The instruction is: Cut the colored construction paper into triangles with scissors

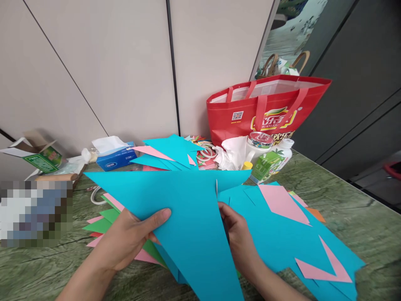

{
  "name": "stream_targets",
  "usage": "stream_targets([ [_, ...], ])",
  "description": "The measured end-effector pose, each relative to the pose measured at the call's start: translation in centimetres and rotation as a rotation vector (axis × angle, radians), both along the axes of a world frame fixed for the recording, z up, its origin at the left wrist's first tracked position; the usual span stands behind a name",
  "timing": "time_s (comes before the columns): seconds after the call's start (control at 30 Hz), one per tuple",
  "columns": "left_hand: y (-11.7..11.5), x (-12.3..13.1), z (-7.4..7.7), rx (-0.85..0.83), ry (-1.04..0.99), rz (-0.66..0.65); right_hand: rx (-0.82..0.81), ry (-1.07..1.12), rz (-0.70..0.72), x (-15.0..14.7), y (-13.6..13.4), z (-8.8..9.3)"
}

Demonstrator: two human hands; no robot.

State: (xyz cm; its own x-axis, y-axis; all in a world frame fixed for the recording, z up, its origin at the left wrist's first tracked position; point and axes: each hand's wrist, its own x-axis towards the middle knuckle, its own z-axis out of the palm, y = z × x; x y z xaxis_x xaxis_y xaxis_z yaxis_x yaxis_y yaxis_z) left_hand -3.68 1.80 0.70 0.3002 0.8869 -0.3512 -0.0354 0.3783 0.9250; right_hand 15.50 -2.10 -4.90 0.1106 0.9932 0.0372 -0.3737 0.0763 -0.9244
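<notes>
My left hand [125,242] pinches a large blue triangular paper sheet [188,221], thumb on top and fingers underneath. The sheet is lifted over the table and tilted towards me. My right hand [239,240] is at the sheet's right edge, partly hidden behind it, with its fingers curled round a dark handle. A thin metal blade [216,188], seemingly of scissors, sticks up at the sheet's edge just above that hand. Under and beside the hands lie more blue sheets [282,242] with pink cut triangles [282,202], and green and pink pieces [106,221].
On the green marble table [360,221] stand a red shopping bag [266,108], a white bottle [278,156], a jar [260,142], crumpled tissue [233,152], tape rolls [205,152], a blue tissue box [114,156] and an open carton [40,156]. More blue paper [169,152] lies by the wall.
</notes>
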Motion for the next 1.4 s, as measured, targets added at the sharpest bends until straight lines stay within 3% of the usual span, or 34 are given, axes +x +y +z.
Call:
stream_targets([
  [0.33,0.0,0.0,-0.1,-0.011,-0.015,-0.011,-0.012,-0.008,-0.041,0.0,0.0,-0.3],
  [0.7,0.0,0.8,0.9,-0.045,-0.017,0.035,0.013,-0.055,-0.029,-0.1,0.0,0.0],
  [1.4,-0.2,1.2,1.0,-0.089,-0.039,-0.034,-0.031,-0.018,-0.074,0.2,0.2,0.3],
])
